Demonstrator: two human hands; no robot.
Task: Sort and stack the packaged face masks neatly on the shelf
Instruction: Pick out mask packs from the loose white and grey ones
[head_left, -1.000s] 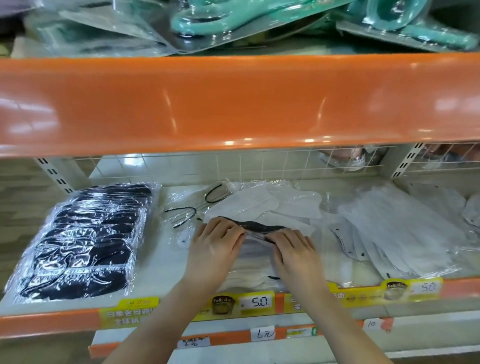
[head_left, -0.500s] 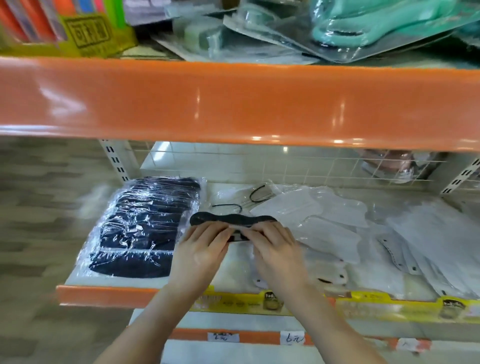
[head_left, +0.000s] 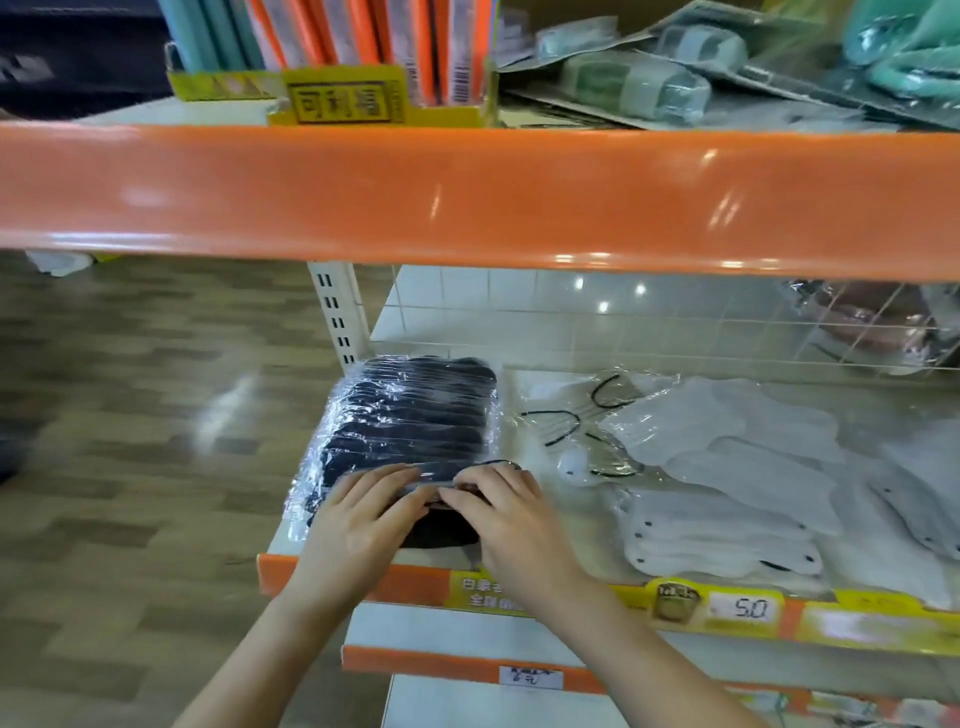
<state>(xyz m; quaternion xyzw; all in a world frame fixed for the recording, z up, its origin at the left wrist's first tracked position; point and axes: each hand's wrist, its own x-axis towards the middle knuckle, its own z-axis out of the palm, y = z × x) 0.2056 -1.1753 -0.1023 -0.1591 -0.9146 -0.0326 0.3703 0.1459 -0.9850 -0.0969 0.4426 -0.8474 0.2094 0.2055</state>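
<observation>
Both hands, left (head_left: 363, 525) and right (head_left: 511, 519), grasping one packaged black mask (head_left: 441, 480), fingers curled over it, atop black mask stack (head_left: 415, 410) at shelf (head_left: 545, 566) front-left corner. White masks (head_left: 727, 467) loose toward right edge.

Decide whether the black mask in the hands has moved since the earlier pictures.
Yes. The black mask went left, from the white masks onto the black stack.
</observation>
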